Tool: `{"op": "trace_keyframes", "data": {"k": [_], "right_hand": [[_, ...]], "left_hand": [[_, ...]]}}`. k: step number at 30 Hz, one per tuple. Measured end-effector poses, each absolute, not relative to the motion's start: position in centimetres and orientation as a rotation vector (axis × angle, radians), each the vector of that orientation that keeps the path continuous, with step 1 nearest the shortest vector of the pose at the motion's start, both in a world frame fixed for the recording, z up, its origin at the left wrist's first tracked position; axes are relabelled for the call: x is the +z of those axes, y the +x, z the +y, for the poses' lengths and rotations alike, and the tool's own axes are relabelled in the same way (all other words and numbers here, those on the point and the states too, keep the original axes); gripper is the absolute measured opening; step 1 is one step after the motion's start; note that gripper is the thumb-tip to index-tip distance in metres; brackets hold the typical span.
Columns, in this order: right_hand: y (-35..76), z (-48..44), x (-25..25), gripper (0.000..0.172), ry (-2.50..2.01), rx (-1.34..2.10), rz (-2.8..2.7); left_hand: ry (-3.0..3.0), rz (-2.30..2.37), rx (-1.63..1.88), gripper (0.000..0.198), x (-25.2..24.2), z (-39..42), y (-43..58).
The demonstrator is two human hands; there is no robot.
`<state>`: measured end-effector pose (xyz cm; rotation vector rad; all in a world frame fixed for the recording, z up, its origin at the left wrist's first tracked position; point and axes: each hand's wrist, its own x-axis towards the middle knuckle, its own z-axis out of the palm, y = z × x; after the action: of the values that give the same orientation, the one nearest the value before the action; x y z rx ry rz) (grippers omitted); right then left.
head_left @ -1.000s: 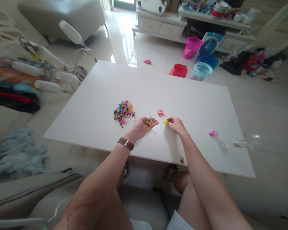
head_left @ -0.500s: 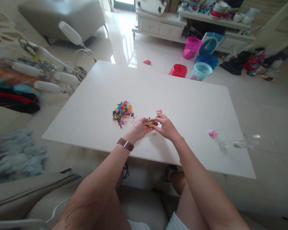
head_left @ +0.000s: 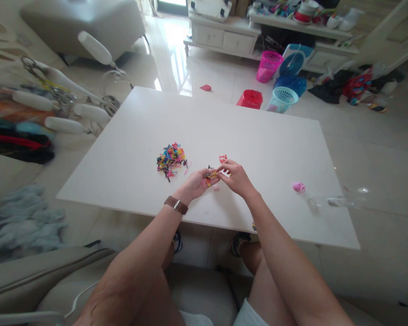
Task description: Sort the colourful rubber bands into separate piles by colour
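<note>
Person sits on a sofa (head_left: 193,290) at a white table (head_left: 265,140), both arms reaching in over the near edge, 2 bare hands meeting around the middle. Left hand (head_left: 197,181) palm up, fingers spread out flat toward the right, carrying a few small pieces (head_left: 208,181), yellow and reddish, band-like, too small to make out properly. Brown watch (head_left: 176,205) on that wrist. Right hand (head_left: 237,176) comes in from the other side, fingers curled, thumb and fingertips touching the left hand's fingers right by the yellow bits; cannot tell whether it pinches 1 of them.

Multicoloured pile (head_left: 171,159) of similar bits on the table, left of the left hand, a few strays at its right side. Red pieces (head_left: 222,158) just beyond the right hand's fingers. Pale pink bits (head_left: 216,187) on the near side of the fingertips, between the 2 hands. Black bit (head_left: 210,167) just past the left hand. Small dark and yellow item (head_left: 254,226) at the near edge, partly behind the right forearm. Pink item (head_left: 298,187) well off to the right; clear object (head_left: 333,202) beside it, blurry.

Past the table, on the floor: red bin (head_left: 250,98), light blue basket (head_left: 281,100), bright pink basket (head_left: 269,66). White cabinet (head_left: 222,38) behind.
</note>
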<state>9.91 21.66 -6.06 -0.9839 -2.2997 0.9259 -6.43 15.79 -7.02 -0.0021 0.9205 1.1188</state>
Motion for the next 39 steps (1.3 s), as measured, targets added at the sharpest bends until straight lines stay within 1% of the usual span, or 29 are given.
{"op": "trace_keyframes", "data": {"k": [6,8,13,17,22,25,27,30,32,35,39], "right_hand": [[10.4,21.8,-5.5,0.007,-1.098,0.853,-2.191],[11.3,22.4,-5.6,0.007,-1.243,0.768,-2.144],[14.1,24.4,-7.3,0.007,-1.676,0.632,-2.132],[14.9,24.9,-8.9,0.009,-1.891,0.635,-2.163],[14.4,24.5,-9.5,0.01,-1.974,0.677,-2.183],[14.1,24.4,-8.8,0.013,-1.941,0.71,-2.232],[13.7,24.2,-8.0,0.012,-1.864,0.728,-2.231],[12.8,23.6,-6.7,0.009,-1.597,0.837,-2.163],[12.0,23.0,-6.1,0.011,-1.356,0.951,-2.146],[10.9,22.1,-6.2,0.012,-1.093,1.029,-2.235],[10.3,21.8,-7.0,0.006,-1.04,0.991,-2.336]], "left_hand": [[0.009,0.959,1.14,0.022,-6.8,15.6,-6.2],[0.016,0.992,1.147,0.026,-6.9,15.7,-6.3],[-0.026,1.023,1.207,0.043,-7.1,16.0,-6.6],[-0.043,1.022,1.225,0.044,-6.8,16.2,-6.8],[-0.075,1.02,1.227,0.048,-6.4,16.2,-6.8],[-0.09,1.02,1.21,0.045,-6.3,16.2,-6.8],[-0.096,1.016,1.195,0.041,-6.2,16.1,-6.9],[-0.083,1.008,1.165,0.034,-6.1,16.1,-6.9],[-0.057,0.999,1.141,0.03,-6.1,16.1,-6.7],[-0.007,0.95,1.12,0.025,-6.3,16.1,-6.4],[-0.003,0.916,1.09,0.023,-6.8,16.1,-6.3]]}}
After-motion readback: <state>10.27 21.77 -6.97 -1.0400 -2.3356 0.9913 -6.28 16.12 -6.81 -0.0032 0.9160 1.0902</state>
